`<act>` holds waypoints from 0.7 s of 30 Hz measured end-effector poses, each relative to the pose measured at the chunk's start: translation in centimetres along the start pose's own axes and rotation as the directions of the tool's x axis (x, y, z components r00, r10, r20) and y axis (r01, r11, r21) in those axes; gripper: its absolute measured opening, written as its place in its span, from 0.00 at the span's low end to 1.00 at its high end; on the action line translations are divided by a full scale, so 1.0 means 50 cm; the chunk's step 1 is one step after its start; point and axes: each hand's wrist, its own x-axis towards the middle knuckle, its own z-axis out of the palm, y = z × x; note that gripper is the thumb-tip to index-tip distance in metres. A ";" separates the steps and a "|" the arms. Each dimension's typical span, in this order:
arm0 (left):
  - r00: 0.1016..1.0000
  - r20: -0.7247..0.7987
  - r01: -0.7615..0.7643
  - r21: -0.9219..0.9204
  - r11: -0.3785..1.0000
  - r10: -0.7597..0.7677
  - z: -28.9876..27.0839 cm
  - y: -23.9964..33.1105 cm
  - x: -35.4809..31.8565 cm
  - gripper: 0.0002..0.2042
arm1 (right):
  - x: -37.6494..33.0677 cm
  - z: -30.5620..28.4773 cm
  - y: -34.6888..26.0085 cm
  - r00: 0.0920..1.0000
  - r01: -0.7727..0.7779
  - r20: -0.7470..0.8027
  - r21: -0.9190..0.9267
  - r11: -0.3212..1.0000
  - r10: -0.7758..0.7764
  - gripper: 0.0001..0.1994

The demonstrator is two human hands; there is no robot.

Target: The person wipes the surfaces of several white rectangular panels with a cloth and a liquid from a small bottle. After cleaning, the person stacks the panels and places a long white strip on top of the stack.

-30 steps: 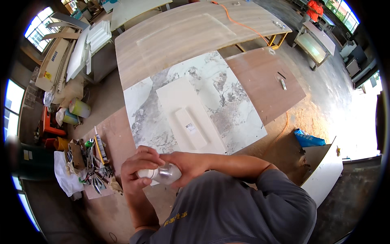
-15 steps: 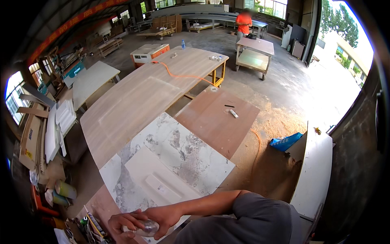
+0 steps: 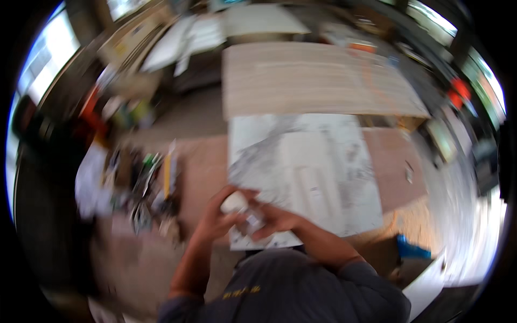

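Clear bottle [image 3: 254, 218], left hand [image 3: 217, 215] curled around its white cap [image 3: 235, 203], right hand [image 3: 277, 220] grasping the bottle itself

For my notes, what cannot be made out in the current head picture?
Head: base of the bottle, covered by the right hand.
Head: individual tools in the pile, motion-blurred.
Head: details of the pale label, small and blurred.
Head: hands of the distant person, too small, blurred.
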 end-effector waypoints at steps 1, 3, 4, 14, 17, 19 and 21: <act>0.989 -0.112 0.108 0.115 0.987 -0.095 -0.044 -0.016 -0.051 0.22 | 0.028 0.027 0.014 0.989 -0.029 -0.143 0.080 0.996 0.040 0.34; 0.950 -0.311 0.204 0.520 0.830 -0.039 -0.122 -0.052 -0.106 0.17 | 0.066 0.041 0.042 0.937 -0.107 -0.347 -0.159 0.982 0.046 0.34; 0.921 -0.367 0.176 0.698 0.694 0.135 -0.169 -0.088 -0.148 0.16 | 0.064 0.038 0.074 0.892 -0.216 -0.451 -0.413 0.885 0.007 0.31; 0.143 -0.878 0.954 0.245 0.171 0.457 -0.808 -0.283 -0.655 0.22 | -0.321 -0.009 0.330 0.373 -0.632 -0.916 -0.138 0.762 0.144 0.22; -0.032 -0.913 0.982 0.047 0.183 0.407 -0.935 -0.309 -0.708 0.24 | -0.452 -0.006 0.374 0.226 -0.677 -0.965 -0.059 0.734 0.131 0.19; -0.094 -0.936 0.985 -0.039 0.166 0.339 -0.972 -0.300 -0.729 0.25 | -0.521 0.017 0.391 0.150 -0.707 -0.977 0.003 0.708 0.154 0.18; -0.112 -0.960 0.988 -0.080 0.132 0.255 -1.008 -0.313 -0.710 0.25 | -0.568 0.066 0.387 0.120 -0.792 -0.983 -0.011 0.611 0.139 0.17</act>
